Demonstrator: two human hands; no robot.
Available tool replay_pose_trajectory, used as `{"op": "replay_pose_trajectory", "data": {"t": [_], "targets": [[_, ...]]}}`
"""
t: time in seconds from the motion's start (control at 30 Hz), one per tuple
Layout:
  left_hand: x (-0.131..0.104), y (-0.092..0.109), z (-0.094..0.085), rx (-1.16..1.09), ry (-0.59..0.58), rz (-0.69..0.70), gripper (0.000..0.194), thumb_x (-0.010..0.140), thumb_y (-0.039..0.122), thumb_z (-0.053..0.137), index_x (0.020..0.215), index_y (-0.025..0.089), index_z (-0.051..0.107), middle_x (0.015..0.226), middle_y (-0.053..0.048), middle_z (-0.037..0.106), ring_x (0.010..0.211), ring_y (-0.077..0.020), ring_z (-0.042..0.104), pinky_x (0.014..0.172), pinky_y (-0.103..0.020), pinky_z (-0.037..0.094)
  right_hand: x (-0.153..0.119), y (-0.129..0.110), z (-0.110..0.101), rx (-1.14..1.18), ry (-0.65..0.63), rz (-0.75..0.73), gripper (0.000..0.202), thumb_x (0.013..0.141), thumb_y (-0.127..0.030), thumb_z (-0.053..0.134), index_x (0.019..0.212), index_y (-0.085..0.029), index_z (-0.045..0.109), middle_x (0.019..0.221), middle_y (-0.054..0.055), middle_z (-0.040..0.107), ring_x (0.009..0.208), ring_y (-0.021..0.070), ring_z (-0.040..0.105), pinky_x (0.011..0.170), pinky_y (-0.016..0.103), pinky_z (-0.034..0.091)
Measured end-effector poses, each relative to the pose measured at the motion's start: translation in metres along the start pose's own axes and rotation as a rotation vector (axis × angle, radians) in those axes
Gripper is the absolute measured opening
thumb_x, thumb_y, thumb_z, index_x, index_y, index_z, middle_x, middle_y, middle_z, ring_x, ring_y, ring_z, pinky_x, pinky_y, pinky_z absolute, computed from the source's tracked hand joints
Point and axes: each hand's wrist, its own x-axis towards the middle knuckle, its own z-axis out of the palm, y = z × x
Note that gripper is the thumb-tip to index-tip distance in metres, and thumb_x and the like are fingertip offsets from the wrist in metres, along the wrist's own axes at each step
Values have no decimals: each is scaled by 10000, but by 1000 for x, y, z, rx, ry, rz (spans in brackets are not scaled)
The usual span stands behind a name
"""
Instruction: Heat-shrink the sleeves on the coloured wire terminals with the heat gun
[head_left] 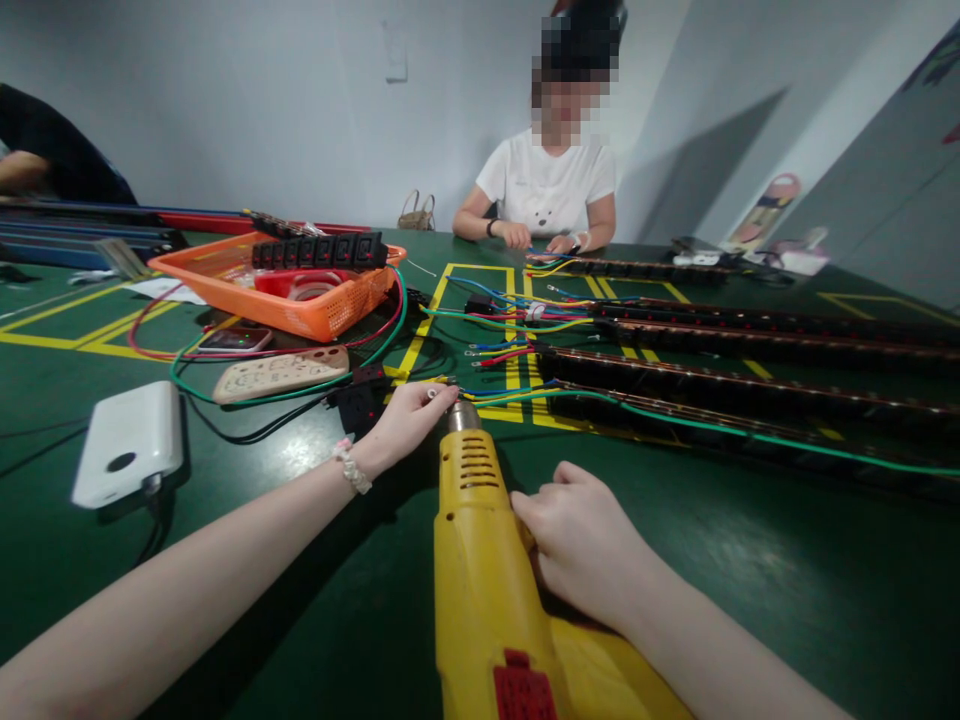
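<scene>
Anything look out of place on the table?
Nothing looks spilled or damaged. Slightly untidy: a green wire sprawls in a loose loop beside the orange basket, running along the phone case.

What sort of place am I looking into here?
Probably an electrical assembly workshop: long black strips trailing thin coloured wires, a yellow, metal-nozzled heat gun in the right hand, and a green worktable with yellow lines.
</scene>
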Motion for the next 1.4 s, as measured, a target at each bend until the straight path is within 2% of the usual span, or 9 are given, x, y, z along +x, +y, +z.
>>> {"op": "replay_pose_trajectory", "data": {"t": [0.2,0.3,0.43,0.53,0.77,1.03,1.23,1.4], "targets": [[0,2,0,45,13,12,498,850,503,411,563,97,385,494,14,346,482,-31,292,494,-188,201,-5,11,0,21,26,56,328,725,-153,341,940,-181,587,849,-11,538,608,-58,108,768,169,129],[0,1,-1,56,3,19,509,859,505,392,550,101,362,483,13,353,479,-34,302,509,-186,225,-9,21,1,41,42,102,319,731,-143,343,919,-183,598,832,-23,541,601,-59,80,776,168,135],[0,1,-2,88,-11,28,527,869,512,370,543,98,360,479,9,366,481,-35,317,525,-183,244,-17,42,3,74,78,181,312,756,-134,329,880,-177,613,812,-26,543,599,-66,100,803,157,160],[-1,2,-2,91,-18,26,529,873,511,366,543,97,363,478,9,372,483,-35,329,531,-182,255,-25,60,4,93,119,266,316,775,-131,328,862,-186,627,798,-23,543,607,-55,140,762,142,155],[0,-1,-2,98,-39,23,521,876,494,367,542,95,385,476,7,388,474,-35,340,521,-177,269,-39,91,11,104,163,394,296,805,-193,357,883,-221,642,831,-13,548,722,-11,329,698,131,151],[-1,3,-1,82,-29,12,506,873,471,379,532,96,384,464,6,392,463,-34,353,513,-173,276,-45,89,12,121,208,366,313,812,-184,343,860,-202,652,823,8,550,714,-15,329,716,164,186],[0,2,0,65,-21,-4,495,869,479,373,552,100,410,474,2,407,463,-42,366,488,-172,274,-42,86,12,92,176,361,288,806,-195,363,828,-231,648,803,-24,549,704,-15,303,733,150,176],[1,-2,0,62,-22,8,502,865,497,370,556,103,411,480,1,405,464,-44,363,484,-174,276,-34,72,12,62,227,236,313,792,-131,327,798,-186,636,761,-26,540,619,-42,208,777,167,172]]}}
